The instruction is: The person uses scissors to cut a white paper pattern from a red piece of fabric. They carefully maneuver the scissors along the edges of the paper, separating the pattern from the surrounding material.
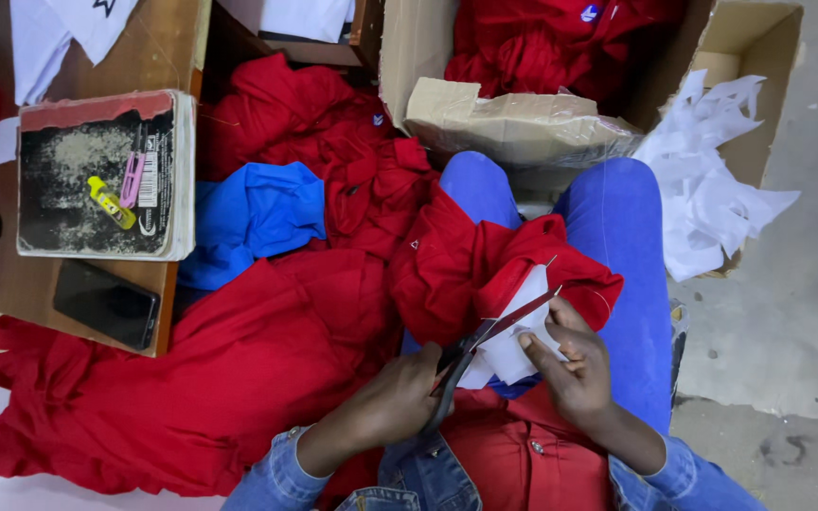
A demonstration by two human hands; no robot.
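Head view, steeply down, close

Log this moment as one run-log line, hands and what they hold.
left hand: grips scissors, blades open | right hand: holds white backing piece on red garment | lap: red garments | nearby: cardboard box, notebook, phone

My left hand (400, 402) hides the dark scissors' (494, 333) handles, and the top edge crops the red-filled cardboard box (759, 57).

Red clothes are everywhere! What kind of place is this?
Probably a garment workshop. Piles of red garments cover the lap and floor, a cardboard box holds more, and the left hand works scissors on white backing the right hand holds.
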